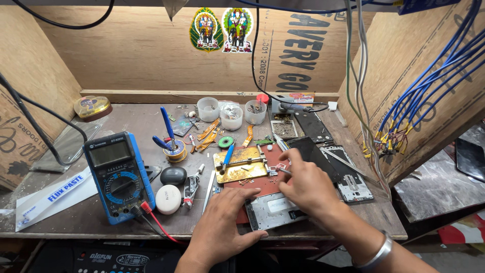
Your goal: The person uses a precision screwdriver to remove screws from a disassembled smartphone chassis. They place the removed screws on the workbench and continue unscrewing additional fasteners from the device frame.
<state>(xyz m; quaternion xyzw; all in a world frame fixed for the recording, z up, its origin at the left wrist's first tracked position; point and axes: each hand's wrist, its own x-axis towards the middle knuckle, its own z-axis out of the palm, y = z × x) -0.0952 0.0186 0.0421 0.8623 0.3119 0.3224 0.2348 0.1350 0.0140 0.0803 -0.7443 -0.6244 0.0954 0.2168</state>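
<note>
Clutter everywhere on this worktop [65, 222], so going from the left of the frame: a white paste tube [53, 198] lies flat at lower left, and just right of it sits a blue multimeter [119, 175] with red and black leads plugged in at its bottom edge. Next to that, a dark oval case [173, 175] and a white oval one [168, 198] sit close together, with blue-handled pliers [167, 132] above them near a solder spool.

Centre frame, the left hand [222, 226] lies flat, fingers loosely spread, palm down on the worktop with the fingertips touching the left edge of a silver phone frame [272, 209]. Its grip isn't pinching anything. The phone frame lies flat at lower centre, partly on a red mat [262, 184], just below a brass-coloured board holder [240, 165].

The right hand [304, 187] hovers over the phone frame's upper right corner, its grip pressed together on thin metal tweezers [284, 170] that point toward upper left. Three white plastic cups [232, 117] line the back. Farther right lie a dark phone panel [313, 126] and another stripped phone chassis [351, 178], and blue wires [429, 76] hang down at upper right.
</note>
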